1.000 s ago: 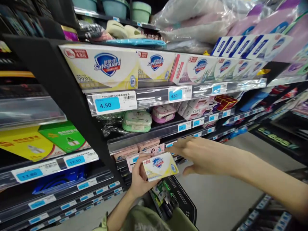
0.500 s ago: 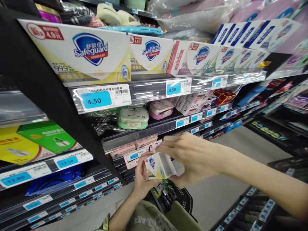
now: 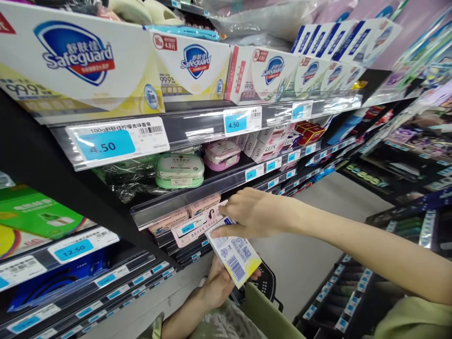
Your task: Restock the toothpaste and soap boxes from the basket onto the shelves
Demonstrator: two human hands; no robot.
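A white and yellow soap box (image 3: 235, 256) is held between my two hands, its back with a barcode and small print turned up. My left hand (image 3: 221, 282) grips it from below, with fingertips showing at its lower right edge. My right hand (image 3: 247, 214) closes on the box's upper end, thumb lying across the printed face. Just behind the box is a pink shelf sign (image 3: 197, 221) in front of pink packs (image 3: 169, 222).
Large Safeguard boxes (image 3: 190, 66) line the upper shelf above price tags (image 3: 122, 141). Below sit a green soap case (image 3: 180, 170), a pink case (image 3: 222, 154) and LUX boxes (image 3: 268, 146). A black basket (image 3: 266, 280) is beneath my hands.
The box has turned from its logo side to its barcode side. My right hand, blurred before, now grips its upper end. The view has moved closer to the shelf.
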